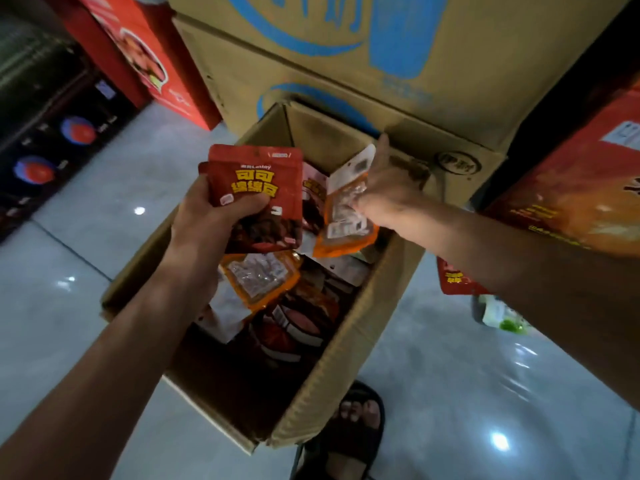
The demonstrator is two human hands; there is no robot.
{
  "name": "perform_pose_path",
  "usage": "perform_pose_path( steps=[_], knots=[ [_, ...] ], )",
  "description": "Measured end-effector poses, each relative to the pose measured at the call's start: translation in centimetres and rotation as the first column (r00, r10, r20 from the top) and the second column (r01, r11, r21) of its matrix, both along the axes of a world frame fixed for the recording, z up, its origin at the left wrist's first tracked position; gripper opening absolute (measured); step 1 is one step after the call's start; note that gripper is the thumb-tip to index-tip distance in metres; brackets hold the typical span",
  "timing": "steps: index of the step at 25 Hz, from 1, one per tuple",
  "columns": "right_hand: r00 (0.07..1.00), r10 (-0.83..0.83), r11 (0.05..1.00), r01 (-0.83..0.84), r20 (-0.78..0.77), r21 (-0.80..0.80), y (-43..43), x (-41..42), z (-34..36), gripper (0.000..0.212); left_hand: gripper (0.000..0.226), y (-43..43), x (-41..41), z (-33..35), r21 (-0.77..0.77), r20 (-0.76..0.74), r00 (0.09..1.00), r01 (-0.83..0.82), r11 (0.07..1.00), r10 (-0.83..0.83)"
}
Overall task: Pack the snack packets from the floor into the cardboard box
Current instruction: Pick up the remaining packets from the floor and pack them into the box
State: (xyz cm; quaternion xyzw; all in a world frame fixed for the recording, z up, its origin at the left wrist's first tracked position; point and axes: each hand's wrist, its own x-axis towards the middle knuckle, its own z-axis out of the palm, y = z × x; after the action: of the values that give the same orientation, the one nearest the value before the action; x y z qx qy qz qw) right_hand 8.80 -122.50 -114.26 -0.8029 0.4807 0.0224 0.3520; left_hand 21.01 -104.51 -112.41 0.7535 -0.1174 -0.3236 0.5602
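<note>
An open cardboard box point(332, 368) stands on the floor with several snack packets lying inside it. My left hand point(211, 216) grips a small stack of red packets point(263, 188) above the box, thumb across the front one. My right hand point(388, 188) reaches over the box's far right side and pinches an orange packet point(346, 216) that hangs upright over the opening. Another orange packet point(259, 275) lies face up in the box. A red packet point(453, 278) lies on the floor to the right, partly hidden by my right forearm.
Large brown cartons with blue print point(346, 64) are stacked right behind the box. Red cartons stand at the back left point(138, 53) and at the right point(581, 188). A green-and-white packet point(498, 313) lies on the tiled floor at the right. My sandalled foot point(353, 431) is beside the box's near corner.
</note>
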Motion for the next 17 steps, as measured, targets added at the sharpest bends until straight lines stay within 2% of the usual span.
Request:
perform_pose_path(
  steps=[2, 4, 6, 7, 9, 11, 12, 13, 15, 17],
  knots=[
    [0.996, 0.092, 0.979, -0.09, 0.003, -0.181, 0.7, 0.0, -1.0, 0.077, 0.06, -0.5, 0.4, -0.6, 0.017, 0.0, 1.0, 0.03, 0.999, -0.03],
    [0.976, 0.217, 0.955, -0.21, 0.007, -0.209, 1.4, 0.0, -1.6, 0.066, 0.057, -0.8, 1.0, -1.0, 0.003, -0.015, 0.999, 0.051, 0.999, -0.051],
    [0.932, 0.287, 0.914, -0.335, -0.219, -0.228, 1.9, 0.1, -2.2, 0.048, 0.06, -0.9, 1.2, -1.4, -0.004, -0.035, 0.997, 0.065, 0.998, -0.065],
    [0.892, 0.258, 0.897, -0.364, -0.371, -0.249, 2.2, 0.1, -2.4, 0.046, 0.062, -0.9, 1.2, -1.5, -0.006, -0.05, 0.997, 0.059, 0.998, -0.059],
    [0.722, 0.198, 0.835, -0.479, -0.663, -0.273, 2.7, -0.1, -1.9, 0.051, 0.065, -0.9, 1.3, -1.8, 0.012, -0.065, 0.997, 0.038, 0.999, -0.037],
    [0.529, 0.196, 0.722, -0.648, -0.826, -0.244, 3.2, -0.4, -1.2, 0.046, 0.063, -1.1, 1.4, -1.8, 0.038, -0.056, 0.997, 0.06, 0.997, -0.058],
    [0.496, 0.21, 0.686, -0.689, -0.842, -0.235, 3.2, -0.6, -1.1, 0.045, 0.061, -1.2, 1.4, -1.8, 0.047, -0.045, 0.996, 0.078, 0.996, -0.075],
    [0.515, 0.25, 0.67, -0.703, -0.82, -0.237, 3.2, -0.7, -1.1, 0.045, 0.058, -1.4, 1.5, -1.6, 0.056, -0.03, 0.995, 0.092, 0.994, -0.09],
    [0.594, 0.374, 0.696, -0.688, -0.713, -0.208, 3.0, -0.8, -1.5, 0.045, 0.061, -2.0, 1.3, -1.1, 0.07, 0.002, 0.994, 0.111, 0.991, -0.111],
    [0.584, 0.479, 0.721, -0.687, -0.655, -0.085, 2.7, -0.5, -2.2, 0.043, 0.072, -2.7, 1.0, -0.2, 0.072, 0.011, 0.993, 0.117, 0.99, -0.118]
  ],
)
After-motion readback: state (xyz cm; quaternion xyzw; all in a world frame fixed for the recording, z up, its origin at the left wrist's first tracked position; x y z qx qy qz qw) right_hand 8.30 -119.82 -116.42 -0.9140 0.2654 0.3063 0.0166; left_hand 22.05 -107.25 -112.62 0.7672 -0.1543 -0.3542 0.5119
